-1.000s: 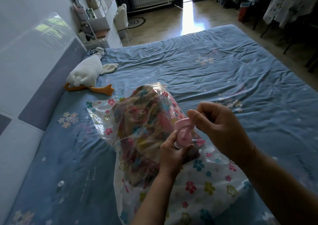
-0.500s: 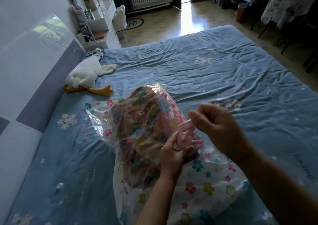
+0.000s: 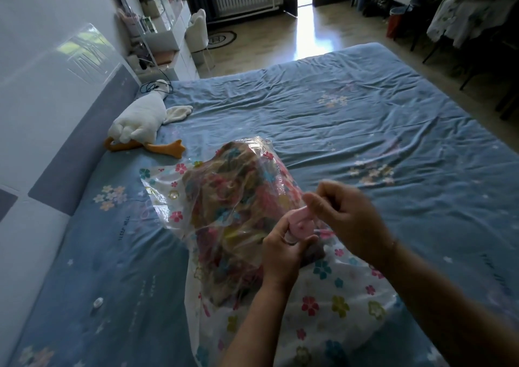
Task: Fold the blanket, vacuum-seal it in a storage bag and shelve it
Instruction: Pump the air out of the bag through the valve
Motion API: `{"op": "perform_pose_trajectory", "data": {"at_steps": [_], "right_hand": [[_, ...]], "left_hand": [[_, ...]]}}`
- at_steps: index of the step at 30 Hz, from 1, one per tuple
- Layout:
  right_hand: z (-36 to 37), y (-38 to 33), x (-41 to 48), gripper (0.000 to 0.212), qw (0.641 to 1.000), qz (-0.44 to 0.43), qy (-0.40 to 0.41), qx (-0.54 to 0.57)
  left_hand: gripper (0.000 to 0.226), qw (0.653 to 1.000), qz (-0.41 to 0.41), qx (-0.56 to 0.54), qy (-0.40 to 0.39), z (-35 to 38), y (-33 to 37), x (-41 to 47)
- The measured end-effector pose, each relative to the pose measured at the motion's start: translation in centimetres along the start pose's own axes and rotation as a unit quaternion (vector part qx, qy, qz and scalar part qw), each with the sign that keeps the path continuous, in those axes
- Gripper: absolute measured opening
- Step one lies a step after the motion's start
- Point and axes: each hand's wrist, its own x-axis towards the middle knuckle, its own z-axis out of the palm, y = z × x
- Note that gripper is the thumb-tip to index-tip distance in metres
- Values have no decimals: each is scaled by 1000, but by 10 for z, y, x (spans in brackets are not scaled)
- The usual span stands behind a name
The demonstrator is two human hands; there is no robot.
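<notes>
A clear storage bag (image 3: 331, 307) printed with coloured flowers lies on the blue bed sheet (image 3: 351, 119). Inside it sits the folded multicoloured blanket (image 3: 236, 206), bulging the plastic. A small pink hand pump (image 3: 301, 224) stands on the bag at the blanket's right side. My left hand (image 3: 283, 254) grips the pump's lower body from below. My right hand (image 3: 345, 215) pinches the pump's pink handle at the top; it is blurred by motion.
A white plush goose (image 3: 140, 122) with orange feet lies by the padded headboard (image 3: 56, 130) at the left. A small round clear cap (image 3: 98, 302) lies on the sheet near me. Beyond the bed are a white desk (image 3: 168, 38) with a chair and wooden floor.
My right hand has moved the pump handle down toward the pump body. The left hand keeps its hold and the bag stays where it was.
</notes>
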Motion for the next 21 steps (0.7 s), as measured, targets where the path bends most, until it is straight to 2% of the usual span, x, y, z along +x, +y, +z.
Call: {"op": "perform_pose_trajectory", "data": {"at_steps": [2,4,7,9,11,14,17,19,21], "right_hand": [[14,34,-5,36,990,76,-29,-116],[19,45,-8,35,984,105,-37,-139],[4,2,-3,44,999,21,-22,-35],[-9,-29,3,38,996,-18,-29,86],[-14,-35,10,33,991,-28,-27,132],[4,4,9,33,998,42,-40,-10],[22,41,-2,31,980,146,-62,-123],[17,26,-2,31,988,108,-57,-97],[1,-12,2,35,998,31,-53,-4]], "left_hand": [[46,1000,4,-3,-1,1,0,-2],[51,1000,1,-14,5,-1,-3,-4],[42,1000,2,-21,7,-5,-5,-2],[40,1000,2,-12,5,-6,-6,1],[44,1000,-2,-9,5,-5,-3,2],[48,1000,0,-7,11,-3,-3,4],[45,1000,-5,-10,-5,-3,-7,1],[46,1000,-8,-23,-7,-5,-6,-1],[43,1000,-1,-16,1,-7,-7,2]]}}
